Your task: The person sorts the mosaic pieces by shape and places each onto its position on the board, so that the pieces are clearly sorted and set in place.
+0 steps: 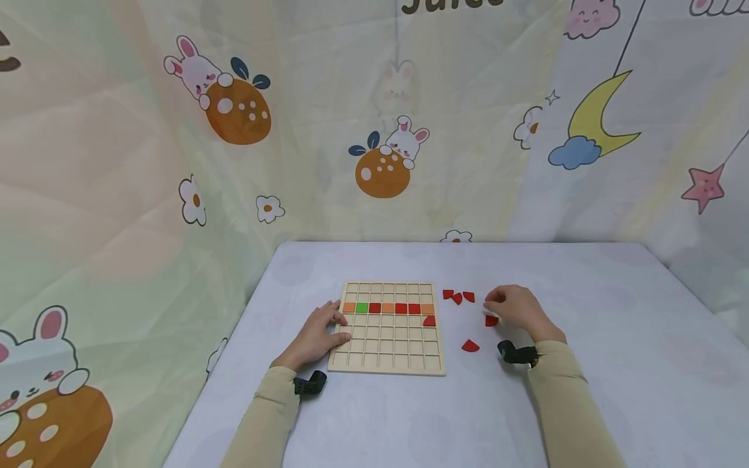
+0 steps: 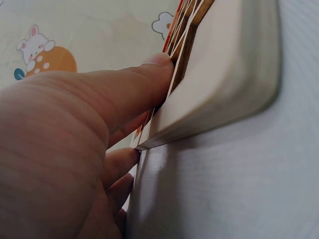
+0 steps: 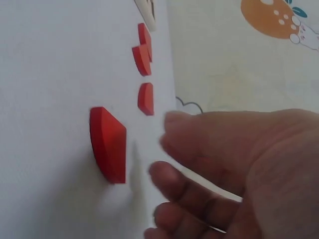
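A wooden grid board [image 1: 386, 373] lies on the table, one row filled with orange, green and red tiles. A red quarter-round piece [image 1: 430, 321] sits in the row below, at the right end. My left hand [image 1: 316, 333] holds the board's left edge, thumb over the rim and fingers against the side, as the left wrist view shows. Over the table right of the board, my right hand [image 1: 517, 311] has thumb and fingertips apart with nothing between them. Close by its fingers lies a red fan-shaped piece [image 3: 108, 144], apart from them in the right wrist view.
Several more red pieces lie between board and right hand: a lone wedge [image 1: 471, 346] nearer me, and a small group with a rounded piece [image 1: 469, 297] farther back. Two of that group touch. A printed cloth [image 1: 316, 162] hangs behind the white-covered table [image 1: 643, 390].
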`<state>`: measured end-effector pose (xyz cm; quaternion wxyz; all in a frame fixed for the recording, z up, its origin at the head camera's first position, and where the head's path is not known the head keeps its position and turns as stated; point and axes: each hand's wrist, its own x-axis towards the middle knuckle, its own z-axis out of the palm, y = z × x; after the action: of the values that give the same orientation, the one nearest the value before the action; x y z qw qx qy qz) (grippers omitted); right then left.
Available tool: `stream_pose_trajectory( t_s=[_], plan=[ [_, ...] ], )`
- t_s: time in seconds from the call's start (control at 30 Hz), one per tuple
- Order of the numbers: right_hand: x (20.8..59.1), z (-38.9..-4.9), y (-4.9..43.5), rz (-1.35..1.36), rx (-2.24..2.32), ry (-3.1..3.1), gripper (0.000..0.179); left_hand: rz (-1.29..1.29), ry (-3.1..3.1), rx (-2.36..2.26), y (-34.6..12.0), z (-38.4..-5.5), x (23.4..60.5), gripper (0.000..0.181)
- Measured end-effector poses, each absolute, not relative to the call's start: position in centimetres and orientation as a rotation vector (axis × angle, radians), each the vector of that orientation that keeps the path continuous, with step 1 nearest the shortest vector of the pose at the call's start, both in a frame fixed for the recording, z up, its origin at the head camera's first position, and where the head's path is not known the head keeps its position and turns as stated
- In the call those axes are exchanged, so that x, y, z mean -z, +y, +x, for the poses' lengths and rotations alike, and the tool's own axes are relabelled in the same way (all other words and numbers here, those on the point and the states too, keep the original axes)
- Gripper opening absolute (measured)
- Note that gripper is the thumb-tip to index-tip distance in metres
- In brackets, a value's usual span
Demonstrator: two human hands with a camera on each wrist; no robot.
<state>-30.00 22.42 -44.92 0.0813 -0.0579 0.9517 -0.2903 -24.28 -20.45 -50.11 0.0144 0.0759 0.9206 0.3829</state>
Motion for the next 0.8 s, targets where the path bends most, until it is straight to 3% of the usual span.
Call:
stream_pose_trajectory(
  t_s=[0.37, 0.8],
  plan=[
    [44.8, -29.7, 23.4, -0.181, 0.726, 2.740, 0.026, 0.236, 2.859, -1.202, -20.5, -24.2, 50.1, 0.023],
    [45.5, -29.8, 21.4, -0.264, 0.707, 2.782, 0.026, 0.260, 2.859, -1.207, -20.6, -24.2, 50.0, 0.023]
  ],
)
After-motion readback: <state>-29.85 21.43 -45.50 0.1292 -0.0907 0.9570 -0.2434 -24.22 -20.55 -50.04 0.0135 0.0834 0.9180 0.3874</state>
